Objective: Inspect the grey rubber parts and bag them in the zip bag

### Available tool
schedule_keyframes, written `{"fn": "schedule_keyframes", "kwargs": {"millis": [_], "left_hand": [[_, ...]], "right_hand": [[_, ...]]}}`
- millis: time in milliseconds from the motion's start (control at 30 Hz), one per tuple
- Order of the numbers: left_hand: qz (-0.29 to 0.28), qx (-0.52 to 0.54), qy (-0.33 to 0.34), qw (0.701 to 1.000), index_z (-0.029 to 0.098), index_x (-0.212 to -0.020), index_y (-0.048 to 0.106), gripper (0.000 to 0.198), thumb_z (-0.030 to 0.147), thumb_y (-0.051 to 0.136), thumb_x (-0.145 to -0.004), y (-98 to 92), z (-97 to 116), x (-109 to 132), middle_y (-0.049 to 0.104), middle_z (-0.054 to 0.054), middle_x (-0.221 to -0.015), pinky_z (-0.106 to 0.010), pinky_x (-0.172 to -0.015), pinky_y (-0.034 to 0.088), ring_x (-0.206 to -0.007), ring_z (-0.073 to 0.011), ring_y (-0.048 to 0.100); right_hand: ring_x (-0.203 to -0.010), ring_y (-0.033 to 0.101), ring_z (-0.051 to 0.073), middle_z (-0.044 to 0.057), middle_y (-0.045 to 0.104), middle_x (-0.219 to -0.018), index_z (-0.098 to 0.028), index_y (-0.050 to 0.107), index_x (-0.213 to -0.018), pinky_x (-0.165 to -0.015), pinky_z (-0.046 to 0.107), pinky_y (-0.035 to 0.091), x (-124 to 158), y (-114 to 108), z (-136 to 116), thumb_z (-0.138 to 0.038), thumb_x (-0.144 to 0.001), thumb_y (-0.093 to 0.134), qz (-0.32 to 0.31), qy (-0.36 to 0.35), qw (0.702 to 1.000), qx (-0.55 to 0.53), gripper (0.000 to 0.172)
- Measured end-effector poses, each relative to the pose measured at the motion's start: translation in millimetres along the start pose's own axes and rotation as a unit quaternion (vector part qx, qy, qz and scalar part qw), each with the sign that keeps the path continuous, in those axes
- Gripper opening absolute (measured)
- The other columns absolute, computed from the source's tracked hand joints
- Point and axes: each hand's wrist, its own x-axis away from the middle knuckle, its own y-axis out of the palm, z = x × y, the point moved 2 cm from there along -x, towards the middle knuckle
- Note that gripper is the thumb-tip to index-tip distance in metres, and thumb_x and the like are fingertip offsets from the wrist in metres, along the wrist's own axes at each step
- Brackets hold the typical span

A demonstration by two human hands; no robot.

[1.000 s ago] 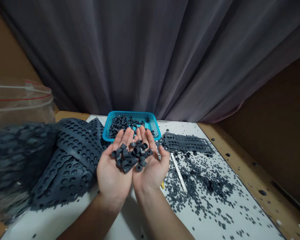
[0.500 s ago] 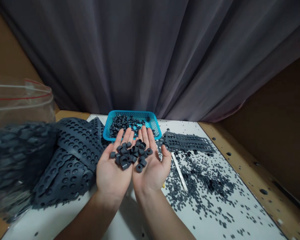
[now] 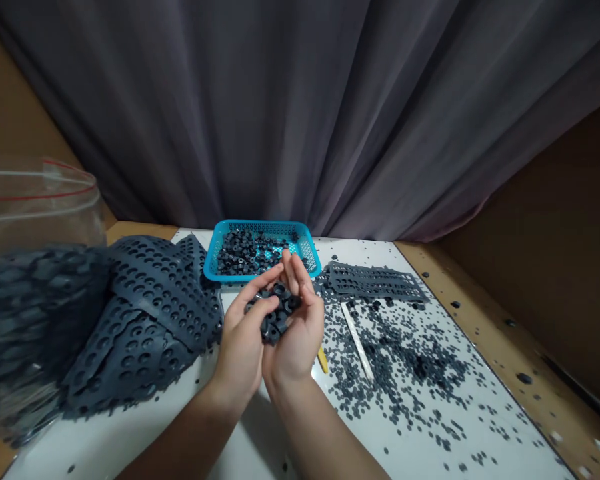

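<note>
Dark rings (image 3: 273, 331), left grip (image 3: 241, 348), right grip (image 3: 294, 341) cupped round them, more in basket (image 3: 240, 278), bag (image 3: 40, 290)

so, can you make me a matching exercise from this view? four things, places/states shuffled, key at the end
1. Basket
2. Zip bag
3. Thin strip
4. Left hand

A. white, among scattered bits
B. cupped with the right hand around dark pieces
C. blue, mesh-sided
D. clear, red-lined, far left of picture

Pairs: 1-C, 2-D, 3-A, 4-B
</note>
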Motion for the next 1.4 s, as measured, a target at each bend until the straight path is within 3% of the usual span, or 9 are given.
{"fn": "schedule_keyframes", "kwargs": {"millis": [133, 233, 467, 767, 900, 1067, 1400], "left_hand": [[0.027, -0.071, 0.023, 0.997, 0.019, -0.087, 0.069, 0.02, 0.012, 0.06, -0.07, -1.1, -4.0, 2.7, 0.068, -0.004, -0.102, -0.023, -0.095, 0.038, -0.103, -0.0164, 0.058], [0.059, -0.003, -0.001, 0.998, 0.019, -0.089, 0.068, 0.019, 0.017, 0.063, -0.07, -1.5, -6.2, 2.3, 0.069, -0.004, -0.098, -0.026, -0.09, 0.043, -0.096, -0.0169, 0.062], [0.059, 0.116, -0.008, 0.991, 0.023, -0.095, 0.066, 0.021, 0.02, 0.064, -0.074, -0.1, 0.1, 0.8, 0.07, -0.002, -0.092, -0.029, -0.089, 0.046, -0.09, -0.0157, 0.065], [0.099, 0.246, -0.107, 0.958, 0.02, -0.09, 0.066, 0.024, 0.013, 0.043, -0.087, 2.7, 11.9, -2.1, 0.07, -0.001, -0.083, -0.028, -0.091, 0.047, -0.078, -0.0099, 0.066], [0.105, 0.269, -0.127, 0.949, 0.02, -0.092, 0.065, 0.025, 0.014, 0.041, -0.088, 2.2, 16.1, -1.4, 0.069, -0.002, -0.08, -0.031, -0.088, 0.049, -0.081, -0.0125, 0.067], [0.101, 0.278, -0.09, 0.951, 0.018, -0.086, 0.065, 0.024, 0.016, 0.041, -0.086, 2.5, 22.8, 3.3, 0.069, -0.004, -0.088, -0.033, -0.087, 0.05, -0.085, -0.0141, 0.066], [0.115, 0.275, -0.089, 0.95, 0.018, -0.092, 0.065, 0.03, 0.019, 0.035, -0.084, 2.8, 27.9, 9.1, 0.069, -0.007, -0.096, -0.038, -0.094, 0.045, -0.096, -0.0181, 0.064]], "right_hand": [[-0.119, 0.05, 0.018, 0.009, 0.058, -0.123, -0.015, 0.061, -0.107, -0.108, 0.04, 0.028, -1.1, -1.1, -3.1, -0.029, -0.076, 0.041, -0.001, -0.004, 1.0, 0.003, 0.04], [-0.119, 0.05, 0.018, 0.009, 0.058, -0.123, -0.015, 0.061, -0.106, -0.108, 0.04, 0.029, -1.1, 0.3, -2.8, -0.027, -0.074, 0.042, -0.004, 0.005, 1.0, -0.008, 0.039], [-0.117, 0.053, 0.02, 0.01, 0.059, -0.122, -0.014, 0.061, -0.104, -0.105, 0.043, 0.033, 4.5, 7.8, -8.4, -0.027, -0.072, 0.041, -0.001, 0.023, 0.999, -0.049, 0.04], [-0.112, 0.057, 0.021, 0.012, 0.058, -0.123, -0.014, 0.061, -0.104, -0.099, 0.046, 0.04, 8.2, 10.5, -11.5, -0.03, -0.074, 0.035, -0.017, 0.007, 0.999, -0.042, 0.043], [-0.113, 0.055, 0.021, 0.012, 0.058, -0.123, -0.014, 0.059, -0.107, -0.099, 0.046, 0.04, 9.0, 11.0, -12.0, -0.032, -0.075, 0.032, -0.021, 0.012, 0.999, -0.038, 0.046], [-0.119, 0.05, 0.022, 0.012, 0.055, -0.126, -0.015, 0.057, -0.111, -0.101, 0.046, 0.037, 7.1, 10.6, -10.5, -0.039, -0.076, 0.029, -0.042, 0.048, 0.996, -0.063, 0.051], [-0.119, 0.051, 0.021, 0.01, 0.057, -0.125, -0.016, 0.061, -0.103, -0.106, 0.043, 0.031, 6.6, 10.7, -9.2, -0.04, -0.076, 0.033, -0.052, 0.082, 0.987, -0.131, 0.046]]}}
